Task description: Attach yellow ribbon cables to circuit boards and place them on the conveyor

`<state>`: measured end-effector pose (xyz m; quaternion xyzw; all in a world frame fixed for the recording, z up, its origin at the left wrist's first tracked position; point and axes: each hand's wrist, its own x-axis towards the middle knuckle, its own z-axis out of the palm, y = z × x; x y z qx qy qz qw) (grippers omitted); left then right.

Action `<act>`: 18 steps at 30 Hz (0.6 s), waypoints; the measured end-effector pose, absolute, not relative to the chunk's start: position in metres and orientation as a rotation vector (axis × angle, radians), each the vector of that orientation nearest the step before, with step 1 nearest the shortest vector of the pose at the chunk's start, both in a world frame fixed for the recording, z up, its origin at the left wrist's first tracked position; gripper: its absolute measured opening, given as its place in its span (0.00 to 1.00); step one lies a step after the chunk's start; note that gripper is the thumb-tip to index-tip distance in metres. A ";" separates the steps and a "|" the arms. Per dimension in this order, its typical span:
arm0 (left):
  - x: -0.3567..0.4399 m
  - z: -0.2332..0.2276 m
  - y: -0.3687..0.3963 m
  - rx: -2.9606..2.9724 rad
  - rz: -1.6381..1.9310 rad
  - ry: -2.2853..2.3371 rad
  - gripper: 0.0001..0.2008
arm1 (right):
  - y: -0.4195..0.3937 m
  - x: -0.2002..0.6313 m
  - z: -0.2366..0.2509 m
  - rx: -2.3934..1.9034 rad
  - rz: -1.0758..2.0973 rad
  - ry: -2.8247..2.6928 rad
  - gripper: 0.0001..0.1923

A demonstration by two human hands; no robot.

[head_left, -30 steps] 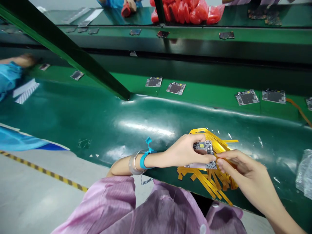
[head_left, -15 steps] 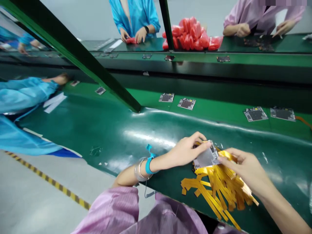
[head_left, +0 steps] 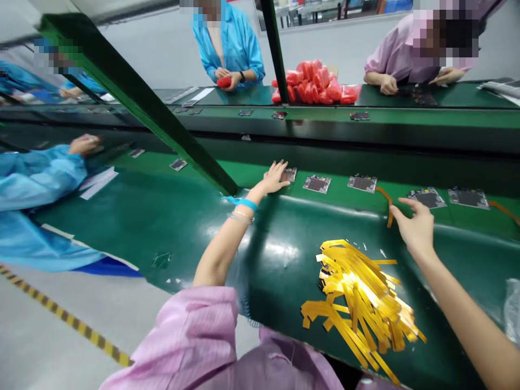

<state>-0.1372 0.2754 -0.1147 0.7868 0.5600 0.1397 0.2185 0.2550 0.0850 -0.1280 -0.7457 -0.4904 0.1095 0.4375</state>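
No readable writing seen. Left hand laid flat, grip spread, on circuit board on conveyor belt; earlier held near yellow strips. Right hand grip spread, empty, beside orange cable.

- The person wore a pale pink, thin, smooth-woven work smock, its sleeve ending at the left elbow.
- A bright blue strap-like wristband circled the left wrist.
- A clear, glassy bangle sat just behind the wristband.
- The left hand and right hand were bare and ungloved.
- The right forearm was uncovered.
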 end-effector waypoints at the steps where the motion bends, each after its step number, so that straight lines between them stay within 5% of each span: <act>1: -0.137 -0.116 0.284 2.174 0.342 1.559 0.33 | 0.069 0.251 -0.126 -1.832 0.273 -1.277 0.16; 9: -0.114 -0.100 0.302 2.170 0.348 1.648 0.25 | -0.003 0.170 -0.096 -1.537 0.745 -1.885 0.07; 13: -0.103 -0.092 0.258 2.226 0.575 1.557 0.12 | 0.001 0.135 -0.104 -1.506 0.805 -2.007 0.05; 18: -0.098 -0.084 0.173 2.171 0.813 1.468 0.14 | 0.015 0.122 -0.122 -1.528 0.897 -2.027 0.09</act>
